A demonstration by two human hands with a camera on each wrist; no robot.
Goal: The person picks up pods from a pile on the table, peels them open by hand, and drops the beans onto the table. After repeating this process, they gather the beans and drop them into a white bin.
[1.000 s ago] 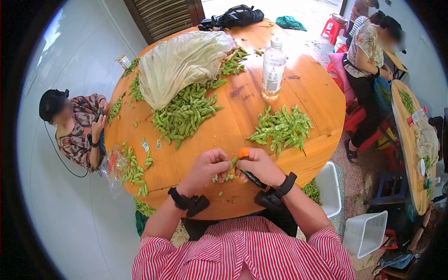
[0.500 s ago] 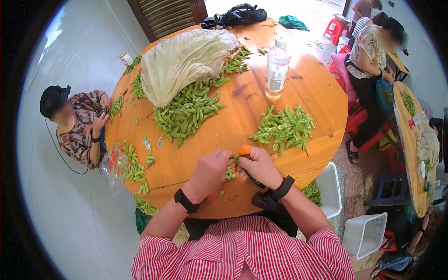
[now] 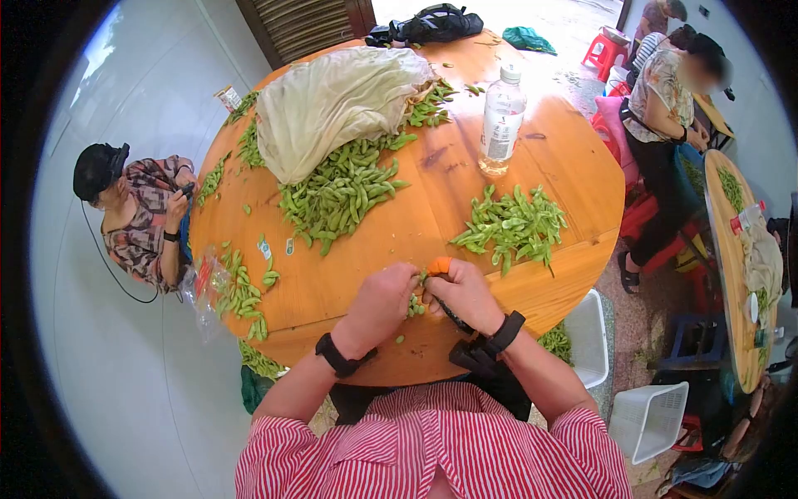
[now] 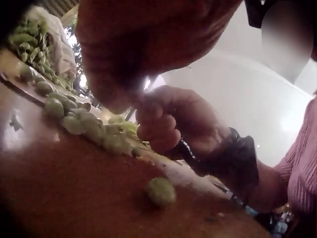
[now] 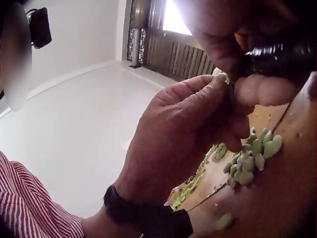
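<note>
Over the near edge of the wooden table, my left hand point(image 3: 381, 306) pinches a small green soybean pod point(image 3: 423, 276) between thumb and forefinger. My right hand point(image 3: 465, 298) meets it there, gripping a slim black-handled tool point(image 5: 280, 58) whose working end is hidden by the fingers. An orange wrap point(image 3: 440, 265) covers the tip of its index finger. Shelled green beans point(image 5: 247, 161) lie in a small heap on the tabletop beneath the hands, and one loose bean point(image 4: 161, 192) sits apart nearer my body.
A large pile of pods point(image 3: 341, 200) spills from under a pale cloth point(image 3: 332, 108). More pods point(image 3: 515, 223) lie at right, before a plastic bottle point(image 3: 502, 125). White baskets point(image 3: 652, 420) stand on the floor. One person point(image 3: 137, 208) sits at left; others work at right.
My left hand has turned over, its back now facing up, and stays close against the right fingers. The right hand keeps its grip on the tool. The head view has shifted slightly.
</note>
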